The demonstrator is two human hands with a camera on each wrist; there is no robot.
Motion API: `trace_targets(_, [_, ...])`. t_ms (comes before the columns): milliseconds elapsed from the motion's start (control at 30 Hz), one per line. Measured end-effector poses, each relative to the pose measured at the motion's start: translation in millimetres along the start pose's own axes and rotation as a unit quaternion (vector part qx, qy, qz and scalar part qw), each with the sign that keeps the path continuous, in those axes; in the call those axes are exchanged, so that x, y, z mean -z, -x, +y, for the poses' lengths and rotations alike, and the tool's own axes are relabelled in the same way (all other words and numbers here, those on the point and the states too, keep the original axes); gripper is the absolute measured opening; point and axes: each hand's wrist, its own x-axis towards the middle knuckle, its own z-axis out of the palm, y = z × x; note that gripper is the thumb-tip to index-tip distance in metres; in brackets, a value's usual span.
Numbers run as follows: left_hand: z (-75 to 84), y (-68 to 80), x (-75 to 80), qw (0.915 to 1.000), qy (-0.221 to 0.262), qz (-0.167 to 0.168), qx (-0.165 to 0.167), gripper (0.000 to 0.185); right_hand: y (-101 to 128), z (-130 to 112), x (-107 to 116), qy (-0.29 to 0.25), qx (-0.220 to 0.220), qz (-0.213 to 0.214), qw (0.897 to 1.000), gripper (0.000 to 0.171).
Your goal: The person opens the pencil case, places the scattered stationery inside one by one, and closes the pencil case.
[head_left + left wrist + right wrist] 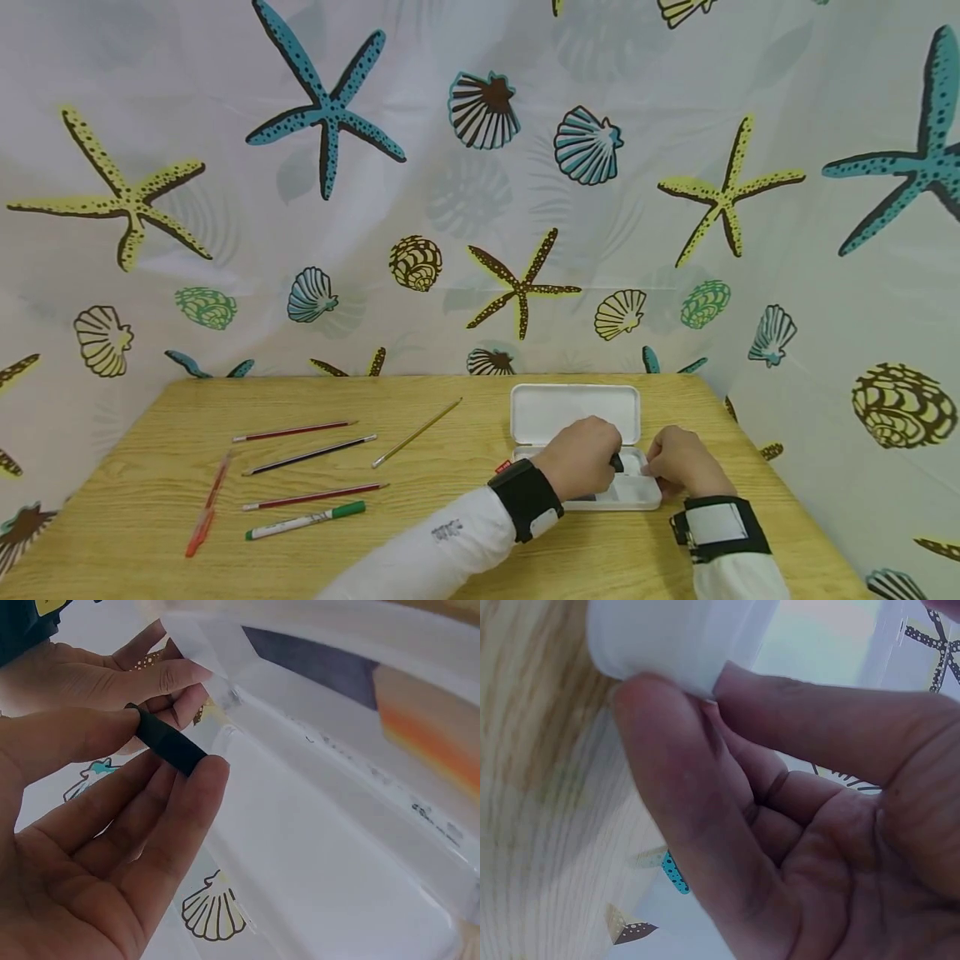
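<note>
Two hands are at work on the white pencil case, which lies open on the wooden table at about 5 o'clock from the table's middle, its lid flipped back toward 12 o'clock. From my seat, my left hand sits over the tray and pinches a small black piece between thumb and forefinger; the left wrist view shows it as a short dark bar, maybe an eraser or a clip, though I cannot tell which. My right hand is curled on the case's near right corner, thumb and fingers clamped on the white rim, steadying it.

I judge the step in hand to be the stowing of that black piece in the tray, with the case braced. A dark and an orange item seem to lie in the tray already.

Six writing things wait well apart at 9 o'clock from the case: a yellow pencil, a red pencil, a dark pencil, another red pencil, a green-capped pen and an orange pen.

My next move, as I read it, calls for lowering the piece to a free spot on the tray floor and easing the pinch, with the right hand firm on the rim so that the light case does not skid.
</note>
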Motion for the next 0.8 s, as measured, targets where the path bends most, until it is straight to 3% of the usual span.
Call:
trace_targets(300, [10.3,-5.8,-13.9,0.9998,-0.006,0.012,-0.016,0.032,1,2,0,0.008,0.028,0.011,0.999,0.015])
trace_targets(800, [10.2,-12.8,-35.8,0.9998,-0.005,0.018,-0.011,0.037,3,-1,2,0.007,0.022,0.003,1.0,0.012])
